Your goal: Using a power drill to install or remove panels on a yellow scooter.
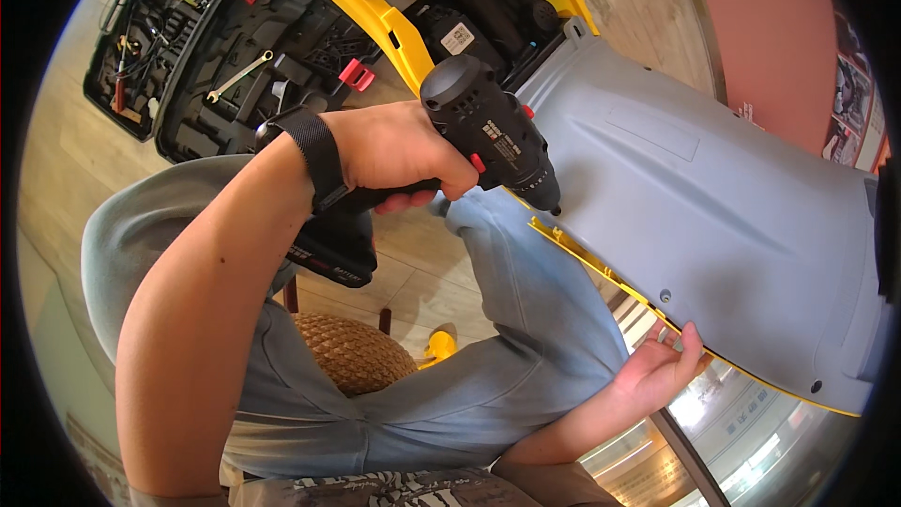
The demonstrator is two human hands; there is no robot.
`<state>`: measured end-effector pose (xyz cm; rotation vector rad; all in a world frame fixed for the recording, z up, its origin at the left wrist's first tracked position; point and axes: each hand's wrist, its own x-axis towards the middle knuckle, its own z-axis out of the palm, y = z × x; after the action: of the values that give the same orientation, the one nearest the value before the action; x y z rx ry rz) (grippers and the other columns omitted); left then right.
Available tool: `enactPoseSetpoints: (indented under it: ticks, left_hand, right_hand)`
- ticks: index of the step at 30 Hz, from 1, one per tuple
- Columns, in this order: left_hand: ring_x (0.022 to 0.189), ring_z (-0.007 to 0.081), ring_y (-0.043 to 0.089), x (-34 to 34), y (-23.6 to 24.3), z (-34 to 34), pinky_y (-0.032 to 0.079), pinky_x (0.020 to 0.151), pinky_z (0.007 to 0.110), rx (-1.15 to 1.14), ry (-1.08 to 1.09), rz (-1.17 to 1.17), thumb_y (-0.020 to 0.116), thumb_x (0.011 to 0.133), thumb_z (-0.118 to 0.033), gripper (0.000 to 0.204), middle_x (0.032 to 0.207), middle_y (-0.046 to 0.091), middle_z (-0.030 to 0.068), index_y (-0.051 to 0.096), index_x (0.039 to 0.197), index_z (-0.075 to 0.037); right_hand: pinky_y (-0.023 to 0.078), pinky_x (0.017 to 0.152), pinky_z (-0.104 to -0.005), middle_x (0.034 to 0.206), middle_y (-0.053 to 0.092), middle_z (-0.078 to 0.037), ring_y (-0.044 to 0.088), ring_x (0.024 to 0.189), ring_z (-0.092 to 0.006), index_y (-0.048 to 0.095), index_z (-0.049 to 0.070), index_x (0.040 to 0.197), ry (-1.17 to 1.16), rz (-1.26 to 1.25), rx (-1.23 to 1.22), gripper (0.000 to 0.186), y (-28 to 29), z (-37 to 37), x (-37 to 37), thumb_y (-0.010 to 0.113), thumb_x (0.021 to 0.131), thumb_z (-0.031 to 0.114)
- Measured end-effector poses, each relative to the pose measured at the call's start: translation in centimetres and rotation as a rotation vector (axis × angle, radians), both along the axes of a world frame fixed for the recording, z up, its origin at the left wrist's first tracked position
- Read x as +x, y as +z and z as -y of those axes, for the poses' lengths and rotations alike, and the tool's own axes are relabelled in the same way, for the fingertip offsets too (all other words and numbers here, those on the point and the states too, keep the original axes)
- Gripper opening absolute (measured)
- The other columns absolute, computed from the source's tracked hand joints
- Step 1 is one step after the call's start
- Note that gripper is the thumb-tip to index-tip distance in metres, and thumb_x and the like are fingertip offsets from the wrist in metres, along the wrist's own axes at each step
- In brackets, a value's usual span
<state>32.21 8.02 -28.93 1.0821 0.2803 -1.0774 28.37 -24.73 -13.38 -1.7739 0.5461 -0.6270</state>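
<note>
My left hand (pixel 404 150), with a dark watch band at its wrist, is wrapped round the grip of a black cordless drill (pixel 488 127). The drill's chuck points down over the edge of a large grey plastic cover (pixel 694 178), near its yellow border strip (pixel 587 256); whether the tip touches cannot be told. Lower right, my right hand (pixel 662 366) holds the cover's near edge, thumb at the rim and fingers partly hidden beneath. Close to that hand, a round screw hole (pixel 665 296) shows in the grey surface.
An open black tool case (pixel 188 66) lies on the wooden floor at the upper left, with a combination wrench (pixel 239 77) and a red piece (pixel 356 75) in or by it. A yellow-framed compartment (pixel 399 38) adjoins the cover. A woven stool (pixel 352 352) stands beneath me.
</note>
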Motion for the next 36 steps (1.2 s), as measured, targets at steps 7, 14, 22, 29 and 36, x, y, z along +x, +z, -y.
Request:
enactPoseSetpoints:
  ticks: [7, 14, 22, 29, 36]
  left_hand:
    - [0.048, 0.0118, 0.052, 0.2, 0.2, 0.0, 0.041, 0.045, 0.028, 0.05, -0.024, -0.009, 0.07, 0.074, -0.013, 0.014, 0.064, 0.06, 0.0031, 0.07, 0.081, -0.002]
    - [0.049, 0.0116, 0.053, 0.1, 0.0, 0.1, 0.041, 0.045, 0.028, 0.038, -0.018, -0.001, 0.07, 0.073, -0.012, 0.015, 0.064, 0.06, 0.0031, 0.07, 0.083, -0.001]
    - [0.05, 0.0117, 0.053, 0.2, 0.5, -0.1, 0.042, 0.045, 0.028, 0.051, 0.002, -0.024, 0.069, 0.074, -0.01, 0.015, 0.065, 0.061, 0.0033, 0.072, 0.086, -0.001]
    - [0.051, 0.0114, 0.054, 0.5, 2.7, -1.1, 0.042, 0.044, 0.028, 0.068, 0.045, 0.078, 0.066, 0.076, -0.008, 0.021, 0.068, 0.061, 0.0044, 0.072, 0.095, 0.0]
    - [0.049, 0.0105, 0.05, 0.4, 7.8, 0.7, 0.04, 0.046, 0.027, 0.082, 0.272, 0.142, 0.063, 0.081, -0.009, 0.014, 0.066, 0.058, 0.0023, 0.069, 0.091, -0.001]
  right_hand:
    - [0.048, 0.091, -0.0376, 0.117, 0.065, -0.005, 0.059, 0.105, -0.0188, 0.061, 0.011, 0.128, -0.005, 0.01, 0.006, 0.045, -0.1, 0.3, 0.0, 0.071, 0.085, 0.002]
    - [0.048, 0.092, -0.0382, 0.116, 0.066, -0.005, 0.059, 0.103, -0.0187, 0.06, 0.011, 0.127, 0.037, 0.006, 0.015, 0.044, -0.1, 0.9, -0.1, 0.071, 0.085, 0.001]
    - [0.05, 0.094, -0.0397, 0.118, 0.066, -0.006, 0.06, 0.106, -0.0199, 0.059, 0.01, 0.128, -0.039, 0.019, 0.009, 0.044, 0.0, 0.4, 0.0, 0.07, 0.086, 0.0]
    - [0.046, 0.088, -0.0386, 0.129, 0.061, -0.007, 0.059, 0.11, -0.0187, 0.04, 0.01, 0.15, -0.043, -0.014, -0.025, 0.074, 0.0, -0.5, 0.1, 0.069, 0.083, -0.003]
    - [0.044, 0.081, -0.0299, 0.131, 0.056, -0.006, 0.057, 0.11, -0.0149, 0.032, 0.008, 0.155, -0.017, 0.035, -0.01, 0.085, -0.3, -0.6, 0.0, 0.072, 0.081, -0.006]
